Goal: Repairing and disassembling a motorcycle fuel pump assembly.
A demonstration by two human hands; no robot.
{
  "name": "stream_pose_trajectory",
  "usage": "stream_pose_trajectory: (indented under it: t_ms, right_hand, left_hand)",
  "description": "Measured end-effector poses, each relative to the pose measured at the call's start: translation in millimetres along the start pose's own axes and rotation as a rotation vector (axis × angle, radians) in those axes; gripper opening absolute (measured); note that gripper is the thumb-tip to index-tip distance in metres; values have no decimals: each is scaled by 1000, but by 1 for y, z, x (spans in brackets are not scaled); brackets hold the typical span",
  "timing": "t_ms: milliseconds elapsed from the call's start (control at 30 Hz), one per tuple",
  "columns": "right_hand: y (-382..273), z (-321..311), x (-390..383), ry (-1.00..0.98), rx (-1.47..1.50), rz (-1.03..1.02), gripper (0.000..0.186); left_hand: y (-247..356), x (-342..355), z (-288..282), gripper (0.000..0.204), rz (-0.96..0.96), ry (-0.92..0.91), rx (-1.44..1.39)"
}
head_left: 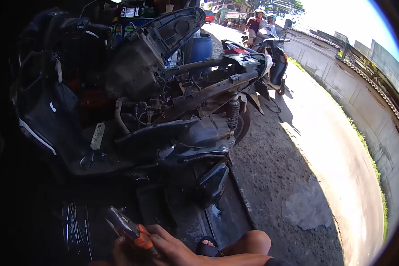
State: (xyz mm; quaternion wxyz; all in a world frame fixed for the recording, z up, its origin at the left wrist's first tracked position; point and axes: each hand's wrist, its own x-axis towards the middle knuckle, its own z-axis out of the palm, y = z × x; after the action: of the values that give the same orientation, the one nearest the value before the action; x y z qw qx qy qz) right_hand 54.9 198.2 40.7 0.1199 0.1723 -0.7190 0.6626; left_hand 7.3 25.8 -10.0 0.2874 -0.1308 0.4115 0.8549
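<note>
Low in the view, my right hand (175, 248) is closed around a pair of pliers (142, 239) with orange grips. The metal jaws point up and to the left, a little apart. My left hand (123, 253) is close against the pliers on their left side, dim and partly cut off by the lower edge; its fingers are too dark to read. Beyond the hands stands a partly stripped scooter (181, 133), its rear frame bare and its seat with the storage box (150, 53) tilted up. A pale power strip (98, 135) lies on its footboard.
Several thin metal rods or tools (77, 226) lie at the lower left. My knee (252, 243) and sandalled foot (207, 246) are at the right of my hands. A blue barrel (201, 48) stands behind the scooter. Two people ride another scooter (277, 60) by the sunlit road.
</note>
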Motion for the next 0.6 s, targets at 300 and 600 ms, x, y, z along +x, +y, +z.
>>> stream_pose_trajectory:
  t_ms: [300,600]
  right_hand:
    - [33,-27,-17,-78,-92,148,52]
    - [8,-38,-20,33,253,434,47]
  left_hand:
    - [45,16,-1,51,377,3,199]
    - [61,41,0,50,664,-138,544]
